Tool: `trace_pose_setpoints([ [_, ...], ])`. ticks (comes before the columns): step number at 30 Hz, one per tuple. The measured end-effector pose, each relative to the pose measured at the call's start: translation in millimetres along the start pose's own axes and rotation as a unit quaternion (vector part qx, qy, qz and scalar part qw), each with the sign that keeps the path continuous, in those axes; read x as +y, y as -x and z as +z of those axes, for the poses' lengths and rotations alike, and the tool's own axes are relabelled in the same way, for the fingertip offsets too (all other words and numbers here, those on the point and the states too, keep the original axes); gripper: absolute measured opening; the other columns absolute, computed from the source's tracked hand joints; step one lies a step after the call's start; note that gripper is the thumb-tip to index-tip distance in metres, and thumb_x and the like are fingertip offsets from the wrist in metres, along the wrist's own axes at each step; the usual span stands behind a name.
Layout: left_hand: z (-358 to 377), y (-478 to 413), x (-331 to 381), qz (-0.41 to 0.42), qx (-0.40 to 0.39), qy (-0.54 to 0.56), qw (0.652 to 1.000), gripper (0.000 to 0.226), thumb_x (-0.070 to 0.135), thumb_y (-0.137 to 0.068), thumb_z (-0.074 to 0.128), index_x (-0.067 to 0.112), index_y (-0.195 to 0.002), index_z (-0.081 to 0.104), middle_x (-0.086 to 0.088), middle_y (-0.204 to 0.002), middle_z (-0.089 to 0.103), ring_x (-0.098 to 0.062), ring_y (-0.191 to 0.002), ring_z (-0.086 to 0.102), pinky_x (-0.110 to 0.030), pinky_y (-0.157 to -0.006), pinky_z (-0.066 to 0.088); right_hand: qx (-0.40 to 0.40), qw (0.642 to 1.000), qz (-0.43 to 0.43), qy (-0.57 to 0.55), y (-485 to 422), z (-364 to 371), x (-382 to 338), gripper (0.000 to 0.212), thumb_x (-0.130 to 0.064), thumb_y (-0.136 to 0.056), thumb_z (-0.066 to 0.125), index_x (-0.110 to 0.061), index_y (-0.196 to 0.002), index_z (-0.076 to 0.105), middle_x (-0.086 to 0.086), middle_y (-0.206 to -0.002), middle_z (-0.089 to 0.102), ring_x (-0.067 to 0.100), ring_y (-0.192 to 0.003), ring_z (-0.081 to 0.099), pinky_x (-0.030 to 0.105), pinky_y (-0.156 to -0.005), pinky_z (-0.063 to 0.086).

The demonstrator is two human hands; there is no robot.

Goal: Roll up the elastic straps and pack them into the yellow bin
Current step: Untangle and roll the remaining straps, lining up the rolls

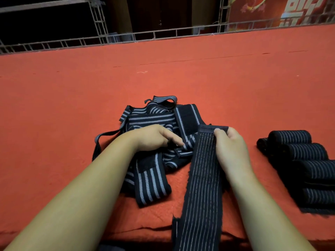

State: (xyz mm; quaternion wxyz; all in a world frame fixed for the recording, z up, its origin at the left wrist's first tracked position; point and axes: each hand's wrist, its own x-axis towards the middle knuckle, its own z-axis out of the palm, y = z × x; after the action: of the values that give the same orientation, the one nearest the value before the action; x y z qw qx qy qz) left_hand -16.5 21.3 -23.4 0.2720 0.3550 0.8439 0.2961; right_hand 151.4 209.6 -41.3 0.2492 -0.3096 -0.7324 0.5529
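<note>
Red felt table [72, 105]: the right hand [230, 149] pinches the far end of a long black pinstriped elastic strap [201, 178] trailing toward 6 o'clock. At its 9 o'clock, the left hand [152, 136] presses a straight forefinger onto the pile of grey-striped black straps [152, 118]. Rolled black straps [306, 160] lie at 3 o'clock.

We see a wide orange-red felt surface [163, 69]. Along its far edge runs a grey metal lattice rail [163, 32]. Beyond that edge, rightward, hangs a red banner [262, 11].
</note>
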Motion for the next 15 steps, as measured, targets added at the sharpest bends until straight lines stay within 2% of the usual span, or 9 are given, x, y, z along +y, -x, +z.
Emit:
trace_pose_setpoints([
  [2, 4, -2, -1, -0.028, 0.082, 0.017, 0.996, 0.052, 0.002, -0.095, 0.047, 0.036, -0.086, 0.086, 0.018, -0.110, 0.082, -0.006, -0.116, 0.072, -0.034, -0.119, 0.046, -0.001, 1.000, -0.021, 0.000, 2, 2, 0, 0.030, -0.036, -0.100, 0.052, -0.007, -0.101, 0.063, 0.009, -0.098, 0.075, 0.032, -0.092, 0.069, 0.046, -0.085, 0.056],
  [3, 6, -5, -1, -0.047, 0.127, 0.007, 0.991, 0.045, 0.010, -0.096, 0.047, 0.033, -0.086, 0.084, 0.012, -0.104, 0.082, -0.014, -0.109, 0.074, -0.038, -0.114, 0.051, -0.003, 0.999, -0.033, 0.000, 2, 4, 0, 0.031, -0.036, -0.101, 0.053, -0.006, -0.098, 0.060, 0.011, -0.095, 0.074, 0.030, -0.085, 0.067, 0.047, -0.083, 0.055],
  [5, 10, -12, 1, -0.080, 0.198, -0.051, 0.976, 0.033, 0.019, -0.101, 0.049, 0.027, -0.099, 0.081, 0.002, -0.106, 0.081, -0.025, -0.106, 0.073, -0.037, -0.103, 0.054, -0.015, 0.998, -0.053, 0.005, 4, 6, 0, 0.033, -0.036, -0.103, 0.054, -0.005, -0.093, 0.055, 0.013, -0.090, 0.070, 0.024, -0.077, 0.059, 0.050, -0.081, 0.053],
  [7, 14, -18, 3, -0.121, 0.238, -0.154, 0.951, 0.023, 0.026, -0.106, 0.055, 0.019, -0.111, 0.077, -0.007, -0.116, 0.076, -0.030, -0.116, 0.066, -0.034, -0.096, 0.050, -0.032, 0.997, -0.063, 0.016, 6, 6, 0, 0.033, -0.037, -0.105, 0.055, -0.005, -0.094, 0.057, 0.013, -0.092, 0.072, 0.025, -0.078, 0.060, 0.048, -0.081, 0.053],
  [8, 16, -20, 4, -0.136, 0.244, -0.195, 0.940, 0.021, 0.028, -0.105, 0.058, 0.020, -0.114, 0.076, -0.009, -0.119, 0.075, -0.032, -0.119, 0.065, -0.035, -0.095, 0.050, -0.040, 0.997, -0.065, 0.019, 6, 6, 0, 0.033, -0.037, -0.105, 0.055, -0.006, -0.095, 0.058, 0.012, -0.093, 0.072, 0.026, -0.081, 0.062, 0.047, -0.082, 0.053],
  [11, 18, -21, 3, -0.154, 0.217, -0.267, 0.926, 0.027, 0.029, -0.097, 0.063, 0.038, -0.119, 0.074, 0.000, -0.127, 0.072, -0.030, -0.126, 0.064, -0.043, -0.100, 0.055, -0.057, 0.996, -0.060, 0.017, 6, 4, 2, 0.034, -0.038, -0.106, 0.056, -0.006, -0.094, 0.058, 0.007, -0.089, 0.072, 0.025, -0.081, 0.063, 0.044, -0.076, 0.051],
  [13, 17, -21, 4, -0.141, 0.195, -0.289, 0.926, 0.038, 0.028, -0.096, 0.062, 0.047, -0.127, 0.071, 0.005, -0.135, 0.069, -0.028, -0.129, 0.062, -0.049, -0.102, 0.056, -0.059, 0.997, -0.051, 0.009, 5, 2, 3, 0.033, -0.036, -0.107, 0.056, -0.006, -0.094, 0.058, 0.004, -0.087, 0.071, 0.020, -0.078, 0.060, 0.040, -0.072, 0.047],
  [15, 18, -21, 4, -0.124, 0.199, -0.288, 0.928, 0.042, 0.025, -0.096, 0.063, 0.051, -0.127, 0.072, 0.010, -0.135, 0.066, -0.027, -0.128, 0.062, -0.049, -0.098, 0.056, -0.059, 0.997, -0.043, 0.001, 4, 0, 4, 0.032, -0.036, -0.107, 0.056, -0.006, -0.095, 0.059, 0.005, -0.085, 0.070, 0.018, -0.076, 0.059, 0.040, -0.070, 0.044],
])
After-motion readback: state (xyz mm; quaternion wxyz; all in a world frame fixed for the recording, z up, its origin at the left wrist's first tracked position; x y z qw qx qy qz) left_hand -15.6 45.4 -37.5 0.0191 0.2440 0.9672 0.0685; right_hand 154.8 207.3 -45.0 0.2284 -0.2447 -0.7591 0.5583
